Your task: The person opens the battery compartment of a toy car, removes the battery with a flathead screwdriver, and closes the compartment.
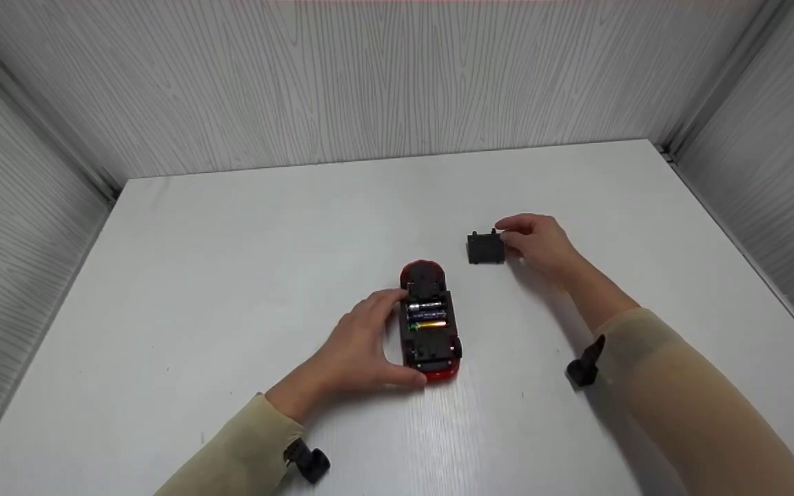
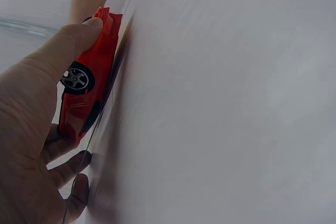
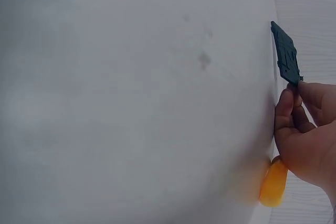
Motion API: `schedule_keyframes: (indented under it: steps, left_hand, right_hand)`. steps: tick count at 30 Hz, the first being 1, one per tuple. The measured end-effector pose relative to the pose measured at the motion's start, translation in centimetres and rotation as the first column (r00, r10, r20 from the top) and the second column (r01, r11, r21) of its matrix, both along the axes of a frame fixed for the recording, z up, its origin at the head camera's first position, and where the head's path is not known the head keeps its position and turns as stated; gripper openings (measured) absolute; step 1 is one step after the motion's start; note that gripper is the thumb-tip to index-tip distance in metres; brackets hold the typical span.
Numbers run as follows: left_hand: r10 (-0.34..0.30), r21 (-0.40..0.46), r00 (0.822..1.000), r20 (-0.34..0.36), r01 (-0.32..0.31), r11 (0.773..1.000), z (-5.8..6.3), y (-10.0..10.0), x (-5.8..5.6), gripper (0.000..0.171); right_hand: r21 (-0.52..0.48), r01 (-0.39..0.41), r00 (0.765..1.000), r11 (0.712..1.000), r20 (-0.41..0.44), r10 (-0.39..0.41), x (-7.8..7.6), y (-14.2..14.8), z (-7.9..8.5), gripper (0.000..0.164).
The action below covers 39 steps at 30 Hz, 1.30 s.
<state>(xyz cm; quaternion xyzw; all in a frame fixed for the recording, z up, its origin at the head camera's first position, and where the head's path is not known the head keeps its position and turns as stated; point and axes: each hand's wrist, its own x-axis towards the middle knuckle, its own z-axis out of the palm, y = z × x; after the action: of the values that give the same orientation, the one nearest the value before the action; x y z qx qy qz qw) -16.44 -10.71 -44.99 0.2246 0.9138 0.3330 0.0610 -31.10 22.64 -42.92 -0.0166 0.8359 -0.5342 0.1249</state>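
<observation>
A red toy car (image 1: pixel 430 342) lies upside down on the white table, its black underside up. Several batteries (image 1: pixel 427 315) show side by side in its uncovered compartment. My left hand (image 1: pixel 361 344) grips the car from the left, thumb at the near end and fingers along the side. In the left wrist view, the thumb presses the red body (image 2: pixel 94 95) beside a wheel. Beyond the car to the right, my right hand (image 1: pixel 538 244) pinches a black battery cover (image 1: pixel 485 249) by its right edge. An orange rounded piece (image 3: pixel 274 183) sticks out below that hand; the rest of it is hidden.
The white table (image 1: pixel 266 241) meets a pale wood-grain panel (image 1: pixel 369 83) at the back, with similar panels on the left and right. Black wrist-camera mounts (image 1: pixel 583 370) sit on both tan sleeves.
</observation>
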Motion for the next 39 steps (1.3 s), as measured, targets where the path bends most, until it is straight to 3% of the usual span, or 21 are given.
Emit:
schedule_keyframes:
  steps: [14,25,31,39]
  left_hand:
    - [0.006,0.025,1.0,0.017,-0.006,1.0,0.2,-0.1,0.1,0.12]
    - [-0.012,0.032,1.0,-0.002,0.012,0.999,0.2,0.2,-0.1,0.12]
    - [-0.009,0.025,1.0,0.013,0.009,1.0,0.3,0.3,-0.1,0.12]
    - [-0.002,0.01,1.0,0.017,0.002,1.0,0.3,0.1,-0.1,0.12]
  right_hand:
    - [-0.046,-0.001,1.0,0.999,0.015,0.001,-0.1,0.4,0.0,0.039]
    - [-0.107,0.057,0.991,0.993,-0.114,-0.069,1.4,3.0,1.7,0.038]
    - [-0.038,0.106,0.981,0.994,-0.159,-0.11,2.5,5.7,2.0,0.039]
    - [0.066,0.107,0.987,0.992,-0.131,-0.098,3.5,7.4,1.0,0.045]
